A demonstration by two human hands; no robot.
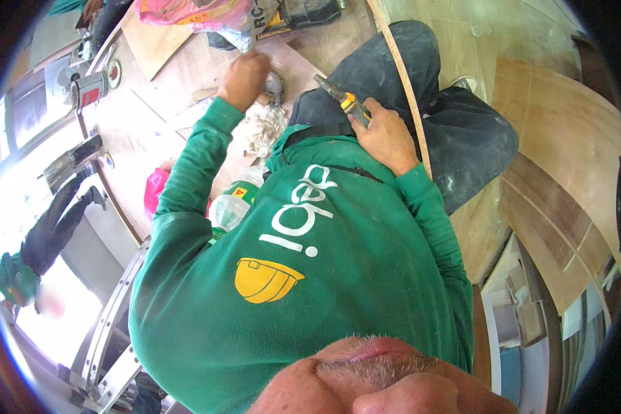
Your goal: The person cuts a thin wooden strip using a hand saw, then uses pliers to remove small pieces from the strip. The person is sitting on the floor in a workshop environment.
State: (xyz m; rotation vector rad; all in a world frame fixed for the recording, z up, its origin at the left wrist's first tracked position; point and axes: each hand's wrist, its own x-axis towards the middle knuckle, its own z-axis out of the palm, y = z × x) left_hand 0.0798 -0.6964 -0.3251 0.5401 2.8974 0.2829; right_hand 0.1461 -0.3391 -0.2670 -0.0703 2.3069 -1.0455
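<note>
I am sitting over a plywood floor (186, 96) littered with offcuts, a sheet of board (566, 124) curving away to my right and a window (27, 117) glaring white at my left. My right hand (386, 134) rests on my dark trouser knee (393, 69), fingers wrapped around the yellow and black handles of a pair of pliers (343, 99); the steel nose points up and away from me and seems to grip nothing. My left hand (245, 77) reaches forward, curled into a loose fist over a small grey metal part (274, 84) on the board. I cannot tell how firmly I have hold of it, since my knuckles hide most of it.

Judging by this, the work is at an early or middle stage: the pliers are ready but not yet applied to the part, and the part is still down on the board in front of my knee. A crumpled rag (265, 127) lies just below it, a plastic bottle (234, 200) near my left elbow, a pink bag (186, 12) farther off.
</note>
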